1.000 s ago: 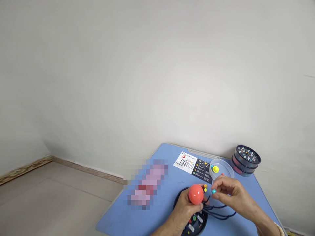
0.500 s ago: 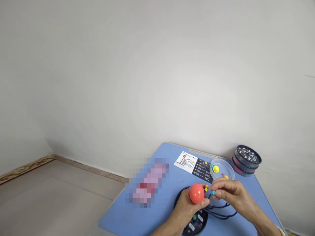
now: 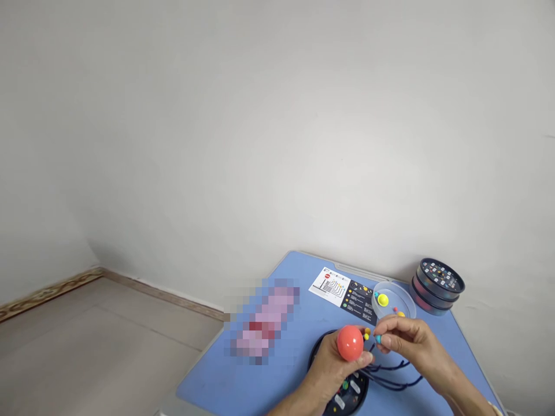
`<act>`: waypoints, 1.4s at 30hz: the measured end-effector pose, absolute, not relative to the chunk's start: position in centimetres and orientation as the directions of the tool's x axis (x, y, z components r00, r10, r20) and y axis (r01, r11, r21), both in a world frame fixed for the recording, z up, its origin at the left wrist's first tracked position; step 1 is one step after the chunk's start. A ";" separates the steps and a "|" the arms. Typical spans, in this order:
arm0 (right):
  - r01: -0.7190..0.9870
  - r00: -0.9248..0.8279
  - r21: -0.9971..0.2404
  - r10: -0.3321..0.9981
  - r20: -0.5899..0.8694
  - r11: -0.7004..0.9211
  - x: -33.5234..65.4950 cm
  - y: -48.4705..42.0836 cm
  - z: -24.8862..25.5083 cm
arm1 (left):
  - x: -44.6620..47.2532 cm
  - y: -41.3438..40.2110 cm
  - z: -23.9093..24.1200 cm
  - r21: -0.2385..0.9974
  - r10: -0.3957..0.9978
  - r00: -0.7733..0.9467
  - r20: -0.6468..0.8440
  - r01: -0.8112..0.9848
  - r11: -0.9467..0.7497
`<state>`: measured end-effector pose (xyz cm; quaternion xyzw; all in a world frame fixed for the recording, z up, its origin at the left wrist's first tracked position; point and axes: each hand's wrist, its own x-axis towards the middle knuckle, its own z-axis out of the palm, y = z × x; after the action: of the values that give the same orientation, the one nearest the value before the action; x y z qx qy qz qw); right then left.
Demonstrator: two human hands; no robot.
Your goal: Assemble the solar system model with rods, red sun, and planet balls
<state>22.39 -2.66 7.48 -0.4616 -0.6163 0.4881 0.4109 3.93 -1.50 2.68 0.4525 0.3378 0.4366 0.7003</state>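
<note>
Fingers (image 3: pixel 387 337) on my right hand (image 3: pixel 411 342) are pinched shut on a tiny blue bead (image 3: pixel 378 339), lower right of the frame, just beside the orange-red ball (image 3: pixel 350 342). My left hand (image 3: pixel 328 371) is closed up under that ball and grips it from below, though what exactly it's got hold of under there is hidden.

A couple of little yellow beads (image 3: pixel 366 334) sit between the ball and the blue bead, close to both. Thin black wire arms (image 3: pixel 392 378) curve out to the right beneath my right hand. The black round base (image 3: pixel 347 394) is just below my left hand on the blue counter (image 3: pixel 277 378).

Higher up the frame there's a clear dish (image 3: pixel 396 287) with a yellow ball (image 3: pixel 383 300) and some smaller bits in it. An instruction sheet (image 3: pixel 336 286) lies to its left, and a stack of dark round tins (image 3: pixel 437 280) sits at the counter's right edge by the wall. Can't tell whether the blue bead is on a wire or loose.
</note>
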 end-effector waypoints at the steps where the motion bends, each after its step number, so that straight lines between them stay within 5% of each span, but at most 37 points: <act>1: 0.199 -0.236 -0.970 0.967 0.095 0.144 22.3 -2.7 7.5 | 3.9 -1.5 2.6 0.928 0.916 0.394 -0.072 -0.309 0.206; 10: 0.460 -0.322 -0.717 0.851 0.416 0.524 21.8 -3.4 7.6 | 4.2 -1.3 2.2 0.927 0.932 0.350 -0.091 -0.311 0.208; 19: 0.537 -0.466 -0.494 0.729 0.502 0.684 21.2 -4.2 7.7 | 4.2 -1.3 2.8 0.957 0.910 0.413 -0.033 -0.251 0.148; 42: 0.584 -0.459 -0.455 0.736 0.497 0.672 21.5 -3.9 7.5 | 4.2 -1.5 3.0 0.890 0.915 0.393 -0.093 -0.379 0.253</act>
<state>21.52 -3.86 7.55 -0.3897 -0.8471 0.1105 0.3441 4.21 -1.46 3.05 0.4165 0.3218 0.4471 0.7232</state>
